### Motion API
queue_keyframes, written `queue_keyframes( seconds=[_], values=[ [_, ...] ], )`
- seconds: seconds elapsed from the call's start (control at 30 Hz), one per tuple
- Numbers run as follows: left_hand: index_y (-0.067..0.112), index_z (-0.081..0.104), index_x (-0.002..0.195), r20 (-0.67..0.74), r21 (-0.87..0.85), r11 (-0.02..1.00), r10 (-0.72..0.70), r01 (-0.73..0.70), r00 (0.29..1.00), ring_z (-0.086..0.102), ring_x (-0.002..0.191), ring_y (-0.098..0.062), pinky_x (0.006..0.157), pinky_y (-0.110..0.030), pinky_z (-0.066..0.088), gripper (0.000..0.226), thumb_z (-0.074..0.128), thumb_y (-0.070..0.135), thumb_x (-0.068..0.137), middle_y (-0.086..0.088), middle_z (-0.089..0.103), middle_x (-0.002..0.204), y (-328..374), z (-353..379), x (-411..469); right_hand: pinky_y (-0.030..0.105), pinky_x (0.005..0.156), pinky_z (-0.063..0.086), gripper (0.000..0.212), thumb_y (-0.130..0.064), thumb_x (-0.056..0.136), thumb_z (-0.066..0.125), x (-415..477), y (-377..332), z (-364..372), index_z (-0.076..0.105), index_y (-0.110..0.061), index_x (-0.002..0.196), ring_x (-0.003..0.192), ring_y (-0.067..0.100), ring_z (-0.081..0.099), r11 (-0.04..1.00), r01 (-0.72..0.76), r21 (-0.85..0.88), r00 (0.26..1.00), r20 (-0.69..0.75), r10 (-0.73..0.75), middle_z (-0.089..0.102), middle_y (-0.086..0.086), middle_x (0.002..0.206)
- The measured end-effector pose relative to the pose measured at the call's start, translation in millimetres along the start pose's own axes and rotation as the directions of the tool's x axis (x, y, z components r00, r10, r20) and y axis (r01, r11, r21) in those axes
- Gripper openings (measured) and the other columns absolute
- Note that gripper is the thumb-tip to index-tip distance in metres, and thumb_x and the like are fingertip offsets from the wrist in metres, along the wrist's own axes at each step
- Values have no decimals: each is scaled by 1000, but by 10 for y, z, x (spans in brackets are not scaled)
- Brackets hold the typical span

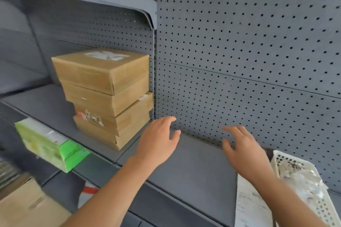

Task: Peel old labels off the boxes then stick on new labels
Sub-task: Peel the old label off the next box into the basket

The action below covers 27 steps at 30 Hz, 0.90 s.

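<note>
shelf: grey metal shelf [193, 169], grey pegboard [239, 42] behind
boxes: stack of brown cardboard boxes [108, 97], about 10 o'clock from left hand [156, 143], so it's nearer
grips: both released, right hand [245, 155] too, nothing held

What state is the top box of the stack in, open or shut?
Shut: the top box has a flat, closed lid, with a white label lying on it.

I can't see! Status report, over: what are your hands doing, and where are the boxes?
Left hand and right hand open, empty, over the shelf. Box stack to the left, untouched. Nothing blocking.
</note>
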<state>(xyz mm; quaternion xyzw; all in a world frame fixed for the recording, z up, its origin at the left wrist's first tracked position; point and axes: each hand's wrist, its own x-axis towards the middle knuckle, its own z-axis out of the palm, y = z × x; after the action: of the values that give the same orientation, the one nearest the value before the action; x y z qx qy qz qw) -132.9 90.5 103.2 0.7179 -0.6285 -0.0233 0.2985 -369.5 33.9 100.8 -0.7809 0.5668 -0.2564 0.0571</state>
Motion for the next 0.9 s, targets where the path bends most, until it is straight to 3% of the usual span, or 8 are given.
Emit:
queue_keyframes(
  seconds=[0.17, 0.37, 0.53, 0.67, 0.73, 0.83, 0.9],
  values=[
    [29, 42, 148, -36, -2, 990, -140, 140, 989, 43, 136, -11, 107, -30, 40, 48, 45, 46, 104, 12, 50, 147, -438, -188, -13, 34, 74, 50, 36, -31, 97, 53, 282, -342, 242, 53, -33, 133, 94, 14, 59, 993, 102, 55, 994, 39, -104, 48, -16, 134],
    [35, 44, 142, -118, 44, 969, -237, 244, 964, 51, 125, -11, 90, -29, 43, 41, 43, 49, 104, 14, 55, 138, -957, -540, -102, 34, 71, 52, 36, -32, 97, 53, 608, -911, 488, 51, -36, 133, 84, 11, 54, 975, 200, 102, 977, 58, -206, 48, -19, 134],
    [39, 57, 130, -231, 32, 952, -289, 304, 929, 60, 109, 0, 91, -32, 51, 34, 43, 53, 102, 26, 64, 122, -1569, -922, -133, 29, 65, 45, 34, -31, 98, 53, 859, -1508, 725, 51, -36, 132, 73, 5, 45, 954, 254, 159, 962, 63, -267, 46, -22, 134],
    [38, 65, 111, -354, -36, 936, -339, 350, 872, 64, 91, 1, 75, -30, 52, 34, 39, 57, 100, 22, 71, 96, -2088, -1298, -2, 26, 60, 42, 34, -31, 98, 52, 1061, -2011, 885, 52, -36, 132, 75, 3, 51, 934, 272, 233, 957, 36, -288, 44, -27, 127],
    [36, 66, 102, -423, -90, 935, -348, 344, 837, 67, 85, -1, 72, -30, 53, 43, 34, 64, 97, 21, 72, 87, -2351, -1467, 90, 24, 54, 39, 33, -31, 99, 52, 1144, -2231, 944, 51, -37, 132, 65, -2, 48, 929, 262, 260, 961, 19, -276, 43, -27, 124],
    [34, 65, 90, -467, -268, 909, -413, 320, 782, 69, 85, -5, 82, -39, 55, 47, 32, 67, 91, 25, 72, 81, -2693, -1698, 273, 26, 55, 40, 33, -34, 100, 50, 1252, -2483, 991, 49, -38, 133, 55, 1, 49, 933, 214, 288, 975, -2, -223, 43, -28, 123],
    [34, 66, 85, -468, -420, 864, -468, 278, 749, 70, 83, -7, 88, -43, 54, 42, 37, 64, 91, 24, 73, 81, -2889, -1829, 439, 30, 61, 45, 34, -35, 100, 48, 1324, -2613, 1003, 48, -40, 134, 59, 3, 56, 933, 188, 308, 981, -17, -192, 44, -26, 124]
  ],
)
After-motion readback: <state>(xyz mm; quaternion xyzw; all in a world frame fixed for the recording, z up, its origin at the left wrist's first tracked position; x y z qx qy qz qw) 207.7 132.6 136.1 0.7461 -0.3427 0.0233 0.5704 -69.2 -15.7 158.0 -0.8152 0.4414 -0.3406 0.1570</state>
